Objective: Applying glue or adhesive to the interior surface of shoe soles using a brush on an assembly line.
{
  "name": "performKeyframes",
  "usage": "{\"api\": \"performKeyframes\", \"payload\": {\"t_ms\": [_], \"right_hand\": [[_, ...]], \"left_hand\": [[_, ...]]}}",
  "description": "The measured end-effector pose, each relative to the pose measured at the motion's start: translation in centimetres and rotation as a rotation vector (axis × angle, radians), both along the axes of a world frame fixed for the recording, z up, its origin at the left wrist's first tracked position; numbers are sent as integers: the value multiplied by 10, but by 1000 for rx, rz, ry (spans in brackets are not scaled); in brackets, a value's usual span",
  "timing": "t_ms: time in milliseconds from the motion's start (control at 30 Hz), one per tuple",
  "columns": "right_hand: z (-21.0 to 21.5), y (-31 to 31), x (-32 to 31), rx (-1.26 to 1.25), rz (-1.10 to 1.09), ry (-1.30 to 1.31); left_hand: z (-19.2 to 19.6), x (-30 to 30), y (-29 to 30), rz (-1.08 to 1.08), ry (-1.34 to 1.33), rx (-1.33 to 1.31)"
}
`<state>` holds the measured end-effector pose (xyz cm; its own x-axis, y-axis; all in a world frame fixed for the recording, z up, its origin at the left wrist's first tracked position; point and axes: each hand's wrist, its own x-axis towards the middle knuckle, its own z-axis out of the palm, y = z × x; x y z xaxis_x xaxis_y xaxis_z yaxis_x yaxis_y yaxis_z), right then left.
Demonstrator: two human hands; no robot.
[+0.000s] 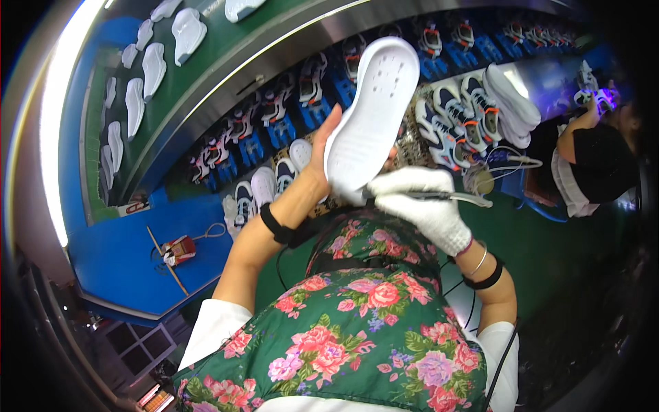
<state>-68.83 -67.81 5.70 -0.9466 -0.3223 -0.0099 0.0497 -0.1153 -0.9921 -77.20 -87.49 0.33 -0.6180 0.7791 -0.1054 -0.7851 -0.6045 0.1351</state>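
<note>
My bare left hand (321, 152) is closed on a white shoe sole (376, 113), gripping it by its left edge. The sole stands tilted up, with its inner side and small holes showing. My right hand (424, 206), in a white knitted glove, is closed around a slim tool with a grey handle (470, 199) and a pale curved end. The tool's other end is by the bottom of the sole, partly hidden, so its kind is unclear. Some fingers of my left hand are behind the sole.
Shoe uppers on blue stands (278, 127) line the bench beyond. Finished-looking sneakers (449, 113) and stacked white soles (511, 103) lie to the right. More soles (154, 69) rest on a green belt at left. A blue table (117, 254) holds a red box. A co-worker (597, 161) sits far right.
</note>
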Motion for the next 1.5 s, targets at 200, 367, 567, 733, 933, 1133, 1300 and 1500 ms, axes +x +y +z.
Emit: {"api": "performKeyframes", "payload": {"t_ms": [200,367,567,733,933,1133,1300,1500], "right_hand": [[-4,23,-25,-94,-194,-163],[4,46,-58,473,-382,756],[29,58,-21,-134,-213,6],[-6,83,-11,-527,-471,-159],[-49,70,-5,-250,-347,-272],[-72,87,-5,-554,-388,-431],[-76,88,-10,-636,-376,-481],[-87,98,-7,-711,-374,-527]], "left_hand": [[4,27,17,132,-203,-288],[-6,34,16,50,-143,-145],[41,-10,-2,158,308,-87],[107,-125,1,206,627,73],[123,-219,37,526,-67,170],[132,-218,118,512,695,-1077],[108,-295,127,722,1472,-2016],[117,-347,134,1084,1047,-1292]]}}
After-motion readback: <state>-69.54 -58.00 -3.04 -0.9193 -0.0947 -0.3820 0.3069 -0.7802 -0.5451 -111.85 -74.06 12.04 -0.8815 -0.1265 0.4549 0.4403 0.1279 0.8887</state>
